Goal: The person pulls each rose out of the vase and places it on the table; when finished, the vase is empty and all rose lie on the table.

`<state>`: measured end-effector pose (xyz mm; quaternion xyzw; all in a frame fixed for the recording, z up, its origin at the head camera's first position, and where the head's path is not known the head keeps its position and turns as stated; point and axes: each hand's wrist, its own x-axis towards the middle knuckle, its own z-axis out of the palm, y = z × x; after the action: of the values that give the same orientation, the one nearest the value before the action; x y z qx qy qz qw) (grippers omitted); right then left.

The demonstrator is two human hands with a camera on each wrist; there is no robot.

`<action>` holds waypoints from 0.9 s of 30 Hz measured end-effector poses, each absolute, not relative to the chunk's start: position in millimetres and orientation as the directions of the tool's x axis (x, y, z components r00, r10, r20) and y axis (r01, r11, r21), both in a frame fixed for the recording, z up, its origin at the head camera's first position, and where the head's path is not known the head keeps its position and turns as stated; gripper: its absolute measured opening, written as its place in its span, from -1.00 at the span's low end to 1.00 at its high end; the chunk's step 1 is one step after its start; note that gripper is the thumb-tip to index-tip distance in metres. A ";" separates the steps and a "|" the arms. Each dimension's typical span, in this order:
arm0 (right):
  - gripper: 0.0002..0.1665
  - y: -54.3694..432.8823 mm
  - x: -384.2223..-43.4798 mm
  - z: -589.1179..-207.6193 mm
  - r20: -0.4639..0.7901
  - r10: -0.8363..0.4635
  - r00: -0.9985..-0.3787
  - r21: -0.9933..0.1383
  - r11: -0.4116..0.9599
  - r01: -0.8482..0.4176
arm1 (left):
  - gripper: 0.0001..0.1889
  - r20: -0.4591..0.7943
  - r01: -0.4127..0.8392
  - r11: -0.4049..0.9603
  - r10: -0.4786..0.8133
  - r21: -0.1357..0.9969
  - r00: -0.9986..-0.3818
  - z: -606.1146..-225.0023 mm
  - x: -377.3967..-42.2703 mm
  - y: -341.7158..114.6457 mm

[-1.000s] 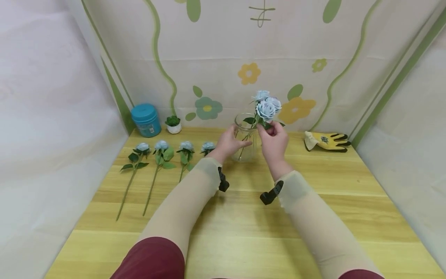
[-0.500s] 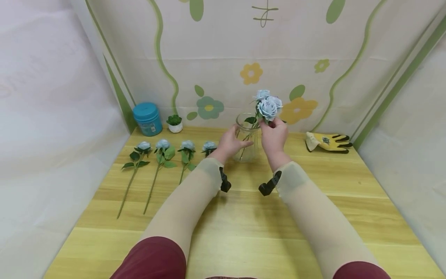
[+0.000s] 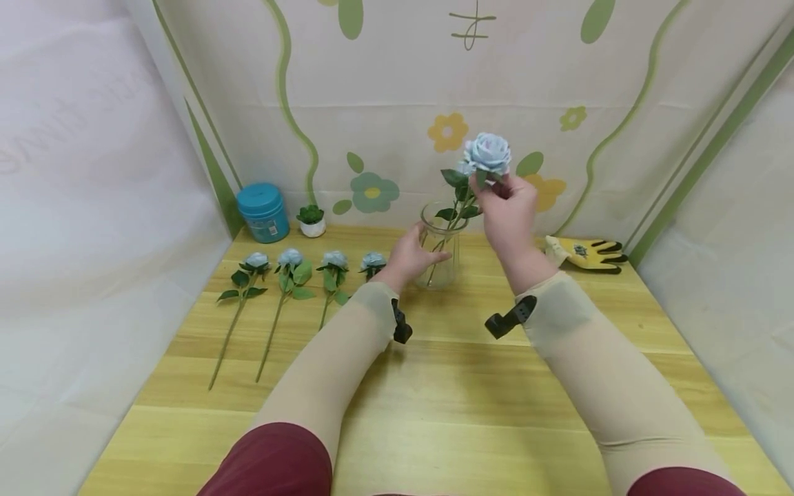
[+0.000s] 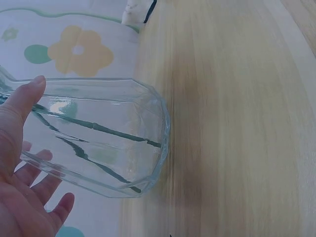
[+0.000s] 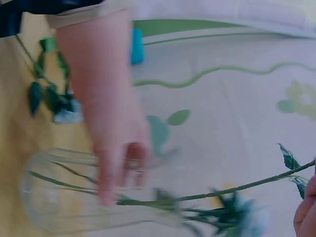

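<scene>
A clear glass vase [image 3: 442, 274] stands upright on the wooden table with green stems inside it. My left hand [image 3: 411, 257] holds it from the left, thumb on the near side and fingers round the far side; the left wrist view shows the thumb and fingers about the glass [image 4: 118, 85]. Above the vase my right hand [image 3: 512, 210] pinches a pale blue rose [image 3: 489, 153] just under its bloom. In the right wrist view its long stem [image 5: 237, 188] runs from the vase to my right fingers. Other blue blooms [image 5: 249, 217] sit at the vase's mouth, partly hidden in the head view.
Several blue roses [image 3: 290, 257] lie in a row on the left of the table [image 3: 422, 413]. Behind them stand a blue tub [image 3: 262, 212] and a small potted succulent [image 3: 311, 219]. A yellow-and-black work glove [image 3: 586, 253] lies at the back right, by the patterned backdrop.
My right hand has risen and shifted right, lifting one rose above the other blooms. My left hand stays on the vase.
</scene>
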<state>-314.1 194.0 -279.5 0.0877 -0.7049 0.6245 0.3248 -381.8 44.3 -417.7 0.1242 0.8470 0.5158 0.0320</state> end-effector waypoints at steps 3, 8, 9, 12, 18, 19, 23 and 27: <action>-0.78 197.8 -303.4 -251.4 0.557 0.257 -0.790 -0.829 0.119 -0.546 | -0.03 0.066 0.172 0.432 0.249 0.885 -0.966 -417.2 -380.7 44.1; -0.78 204.3 -284.0 -205.4 0.569 0.254 -0.782 -0.801 -0.043 -0.596 | -0.05 0.064 0.172 0.429 0.255 0.887 -0.965 -416.7 -379.5 44.1; -0.78 205.8 -281.0 -197.6 0.586 0.249 -0.771 -0.784 -0.066 -0.617 | -0.04 0.065 0.172 0.427 0.254 0.888 -0.965 -416.6 -379.4 44.0; -0.81 212.8 -272.5 -178.8 0.612 0.210 -0.762 -0.759 -0.114 -0.641 | -0.03 0.065 0.171 0.424 0.252 0.889 -0.966 -416.5 -379.5 43.8; -0.80 241.8 -262.0 -170.3 0.462 0.113 -0.880 -0.877 -0.087 -0.472 | -0.01 0.067 0.173 0.423 0.256 0.890 -0.964 -416.9 -380.2 45.7; -0.81 248.1 -261.3 -172.6 0.421 0.104 -0.901 -0.904 -0.039 -0.426 | -0.02 0.066 0.173 0.425 0.255 0.888 -0.965 -416.9 -380.2 45.8; -0.85 275.1 -261.5 -191.0 0.281 0.097 -0.955 -0.927 0.283 -0.244 | -0.02 0.067 0.177 0.444 0.252 0.878 -0.965 -416.8 -380.2 46.2; -0.69 299.7 -271.2 -224.6 0.144 0.071 -0.987 -0.814 0.576 -0.077 | 0.01 0.064 0.176 0.446 0.254 0.878 -0.965 -416.3 -381.6 45.5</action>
<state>-271.2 299.7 -224.6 0.0017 -0.8840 0.4605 0.0808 -381.6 45.5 -416.3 0.1264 0.8493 0.5111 0.0384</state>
